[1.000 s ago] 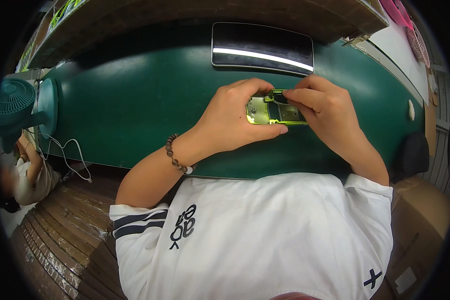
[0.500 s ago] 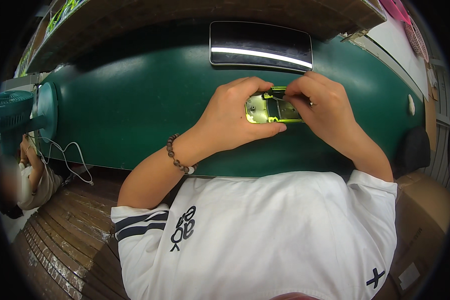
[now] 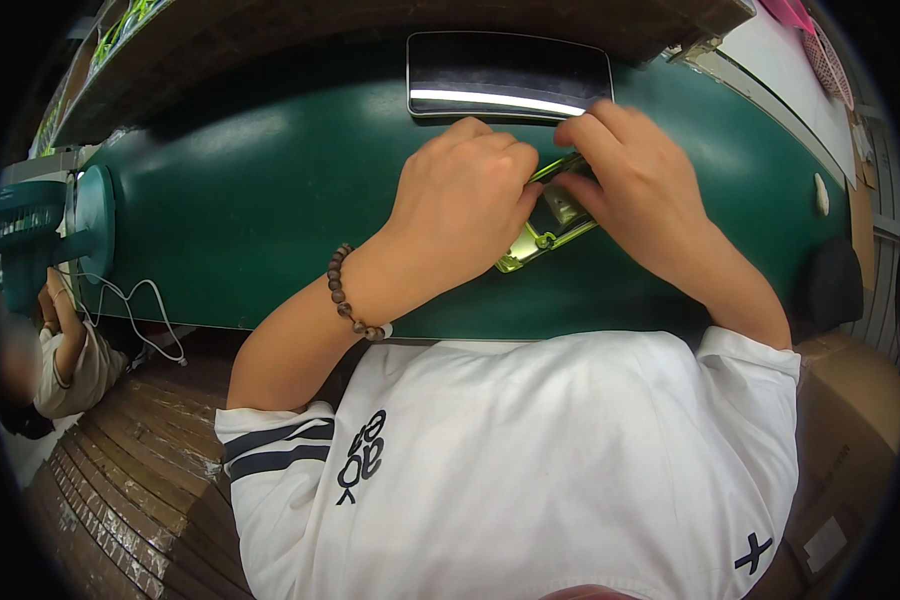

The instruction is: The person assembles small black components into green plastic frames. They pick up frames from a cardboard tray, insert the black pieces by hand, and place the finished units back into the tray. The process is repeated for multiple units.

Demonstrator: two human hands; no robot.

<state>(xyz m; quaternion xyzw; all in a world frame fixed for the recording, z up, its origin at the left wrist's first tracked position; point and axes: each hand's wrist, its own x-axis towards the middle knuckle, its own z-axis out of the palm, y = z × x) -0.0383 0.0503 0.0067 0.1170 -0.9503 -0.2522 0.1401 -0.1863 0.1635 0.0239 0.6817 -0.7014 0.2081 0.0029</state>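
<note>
Above the green tabletop I hold a shiny lime-green car-shaped shell [image 3: 544, 242], like a toy car body, tilted with its far end up and to the right. My left hand [image 3: 460, 200] is closed on its left part, with the fingers curled at the far edge. Around its right part my right hand [image 3: 642, 180] is closed too, fingers bent over the far edge and thumb near the middle. Much of the shell is hidden behind both hands, so I cannot make out any smaller piece between the fingertips.
A dark glossy panel with a pale rim [image 3: 510, 75] lies just beyond my hands. A teal fan [image 3: 94, 222] and a white cable [image 3: 150, 290] are at left, near another person's arm [image 3: 68, 340]. A brown shelf [image 3: 300, 45] overhangs the far side; a cardboard box [image 3: 840, 440] stands at lower right.
The shell has turned from level to tilted. My left hand has rolled over its far edge, and my right hand has risen slightly. The panel appears shifted slightly up and left in view.
</note>
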